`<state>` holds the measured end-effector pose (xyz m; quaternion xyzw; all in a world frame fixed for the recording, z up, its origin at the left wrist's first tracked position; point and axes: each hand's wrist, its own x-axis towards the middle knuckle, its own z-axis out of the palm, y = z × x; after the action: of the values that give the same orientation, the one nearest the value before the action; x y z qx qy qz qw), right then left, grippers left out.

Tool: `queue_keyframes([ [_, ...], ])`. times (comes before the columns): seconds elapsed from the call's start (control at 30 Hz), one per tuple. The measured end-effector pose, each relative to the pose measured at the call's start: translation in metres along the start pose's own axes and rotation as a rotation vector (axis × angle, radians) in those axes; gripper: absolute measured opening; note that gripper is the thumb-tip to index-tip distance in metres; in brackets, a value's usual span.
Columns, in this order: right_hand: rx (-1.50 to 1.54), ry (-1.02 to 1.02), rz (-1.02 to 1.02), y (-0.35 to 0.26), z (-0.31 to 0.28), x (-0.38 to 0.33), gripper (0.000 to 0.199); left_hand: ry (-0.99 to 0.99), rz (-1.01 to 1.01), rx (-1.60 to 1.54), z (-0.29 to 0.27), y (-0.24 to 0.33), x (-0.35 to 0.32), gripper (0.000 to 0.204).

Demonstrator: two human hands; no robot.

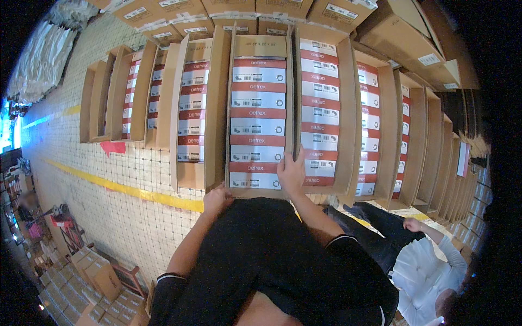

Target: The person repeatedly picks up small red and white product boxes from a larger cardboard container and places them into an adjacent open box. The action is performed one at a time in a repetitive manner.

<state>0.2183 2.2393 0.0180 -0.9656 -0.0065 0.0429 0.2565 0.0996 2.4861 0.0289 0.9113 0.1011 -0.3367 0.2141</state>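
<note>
In front of me stands an open cardboard carton (pixel 253 192) with a row of white and red shoe boxes (pixel 258 126) inside. A tan cardboard piece (pixel 261 46) fills its far end. My left hand (pixel 217 199) is closed on the carton's near left corner. Over the right side wall, close to the nearest boxes, my right hand (pixel 292 171) grips the cardboard, thumb and fingers on either side; some fingertips are hidden. Just right is another open carton (pixel 348 119) with similar shoe boxes (pixel 319 115). A third carton (pixel 191 175) of them stands on the left.
More open cartons (pixel 429 144) line up to the right, and smaller ones (pixel 98 103) to the left. Closed cartons (pixel 283 8) are stacked behind. A person in a white shirt (pixel 421 271) stands close on my right. Yellow tape (pixel 130 188) crosses the tiled floor (pixel 152 228).
</note>
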Motion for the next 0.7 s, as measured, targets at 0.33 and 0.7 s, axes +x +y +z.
queue_keyframes([
  [0.33,-0.091,0.147,-0.104,-0.017,-0.009,0.016,0.031,-0.063,-0.071,-0.018,-0.003,0.004,0.0,0.02],
  [0.7,1.663,-0.301,0.822,-0.05,0.107,0.351,0.07,0.007,-0.25,-0.073,0.01,0.009,-0.002,0.021],
])
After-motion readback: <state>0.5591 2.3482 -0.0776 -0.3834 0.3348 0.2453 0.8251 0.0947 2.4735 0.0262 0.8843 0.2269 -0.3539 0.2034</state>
